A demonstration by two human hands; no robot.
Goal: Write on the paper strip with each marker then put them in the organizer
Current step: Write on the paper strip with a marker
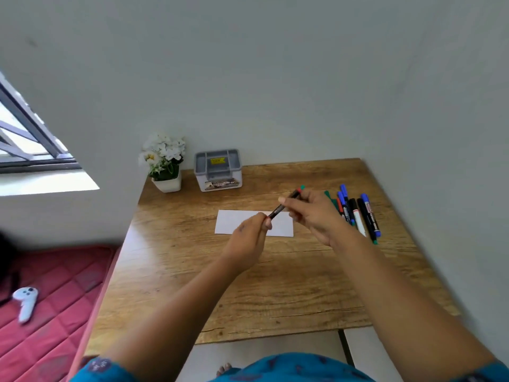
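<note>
Marker in play sits between both our hands, held in the air over the paper strip; more on that below, biggest things first.

Wooden table fills the middle of the view, pushed up against a pale wall. Red quilted mat lies on the floor to our left, with a white controller on it.

Grey organizer stands at the far edge of the table by the wall, well apart from the hands. Just beside it to the left is a white pot of white flowers.

Paper strip lies flat near the table centre, partly hidden by our hands. We can't see any writing on it.

Loose markers lie in a bunch on the table to the right of the strip: blue, black, green and red ends visible, packed side by side.

Right hand grips the upper part of the held marker, fingers curled round it. Left hand pinches its lower end with the fingertips. Marker is dark-bodied and tilted, with a red far end. Can't tell whether the cap is on or coming off.
</note>
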